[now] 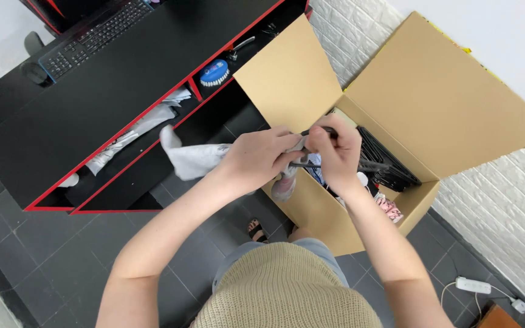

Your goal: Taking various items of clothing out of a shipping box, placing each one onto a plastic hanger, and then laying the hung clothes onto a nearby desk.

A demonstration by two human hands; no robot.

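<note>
Head view | both hands' fingers clamped: left hand on grey cloth, right hand on dark hanger (over open box rim).

Left hand grips a pale grey cloth garment and right hand pinches a thin black hanger, the two touching above an open brown cardboard box. Black desk with red edging at far left.

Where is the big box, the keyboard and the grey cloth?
Box (451,91), head view, on its open right flap.
Keyboard (95,36), head view, on the middle keys.
Cloth (192,159), head view, on the part beside the left hand.
</note>
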